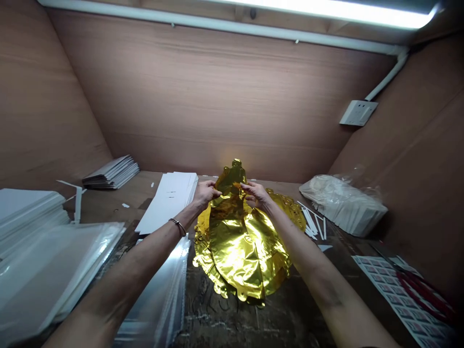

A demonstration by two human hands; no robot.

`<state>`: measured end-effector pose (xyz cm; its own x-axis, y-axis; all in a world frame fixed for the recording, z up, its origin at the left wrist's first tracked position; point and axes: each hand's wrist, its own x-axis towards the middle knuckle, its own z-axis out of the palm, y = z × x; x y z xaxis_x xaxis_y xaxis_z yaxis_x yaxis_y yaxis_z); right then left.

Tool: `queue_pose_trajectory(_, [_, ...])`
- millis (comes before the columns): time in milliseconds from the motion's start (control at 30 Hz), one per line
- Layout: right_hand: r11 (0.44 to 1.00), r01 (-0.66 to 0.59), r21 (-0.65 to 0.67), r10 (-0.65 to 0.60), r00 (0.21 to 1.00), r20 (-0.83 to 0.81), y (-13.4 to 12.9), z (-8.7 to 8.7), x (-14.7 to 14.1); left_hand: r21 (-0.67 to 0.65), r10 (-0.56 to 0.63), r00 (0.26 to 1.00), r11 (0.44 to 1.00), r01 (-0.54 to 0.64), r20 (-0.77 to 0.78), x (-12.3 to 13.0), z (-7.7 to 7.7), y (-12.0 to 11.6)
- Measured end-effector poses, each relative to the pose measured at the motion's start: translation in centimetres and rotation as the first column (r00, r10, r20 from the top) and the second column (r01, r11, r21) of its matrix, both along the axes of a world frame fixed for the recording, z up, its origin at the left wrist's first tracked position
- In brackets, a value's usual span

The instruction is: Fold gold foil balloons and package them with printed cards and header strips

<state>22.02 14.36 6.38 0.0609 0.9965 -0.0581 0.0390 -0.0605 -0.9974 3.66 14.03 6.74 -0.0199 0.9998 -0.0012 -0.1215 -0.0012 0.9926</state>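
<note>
A crumpled gold foil balloon lies in a shiny heap on the workbench, with a narrow part of it lifted upright. My left hand pinches the raised foil from the left side, and my right hand pinches it from the right. The two hands stand close together near the top of the foil. A dark beaded bracelet circles my left wrist. A second scalloped gold foil layer shows behind my right hand.
Stacked white card sheets lie left of the foil, above a pile of clear plastic sleeves. Further left are more white stacks. To the right lie white sticks, a plastic bag of white items and a printed sheet. Wooden walls surround the bench.
</note>
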Motion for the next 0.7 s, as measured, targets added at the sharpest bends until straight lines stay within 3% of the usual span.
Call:
queue_pose_trajectory(100, [0.998,-0.061,0.007,0.061,0.981,-0.182,1.6,-0.1,-0.4,-0.012,-0.046,0.998,0.999,0.046,0.032,0.2,-0.3,0.3])
queue_pose_trajectory(200, [0.997,-0.069,0.021,0.072,0.965,-0.251,2.6,-0.1,-0.5,-0.021,-0.072,0.997,0.997,0.073,0.027,0.3,-0.7,1.0])
queue_pose_trajectory(333, [0.999,-0.030,0.018,0.033,0.968,-0.247,3.4,-0.3,-0.1,-0.007,-0.054,0.989,0.999,0.054,-0.139,0.4,-0.5,1.7])
queue_pose_trajectory(400, [1.000,-0.014,0.011,0.017,0.971,-0.239,3.7,-0.6,0.1,0.099,0.049,0.955,0.995,-0.021,-0.291,0.4,-0.3,0.9])
queue_pose_trajectory(467, [1.000,-0.003,0.001,0.003,0.972,-0.236,3.8,-0.9,0.1,0.327,0.148,0.861,0.945,0.023,-0.486,0.6,-0.5,-1.3])
queue_pose_trajectory(533, [1.000,0.008,0.012,-0.005,0.973,-0.233,3.7,-1.3,0.0,0.486,0.151,0.700,0.818,0.309,-0.699,0.9,-1.5,-4.4])
queue_pose_trajectory(567, [0.999,0.014,0.035,-0.006,0.975,-0.223,3.6,-1.4,-0.1,0.469,0.111,0.604,0.745,0.475,-0.789,1.1,-2.3,-6.1])
queue_pose_trajectory(633, [0.993,0.026,0.116,-0.006,0.986,-0.169,2.9,-1.5,-0.3,0.334,0.044,0.400,0.638,0.694,-0.916,1.4,-4.0,-9.0])
queue_pose_trajectory(700, [0.975,0.006,0.222,0.013,0.996,-0.085,1.4,-1.4,-0.4,0.203,0.013,0.244,0.597,0.776,-0.970,1.4,-5.7,-10.7])
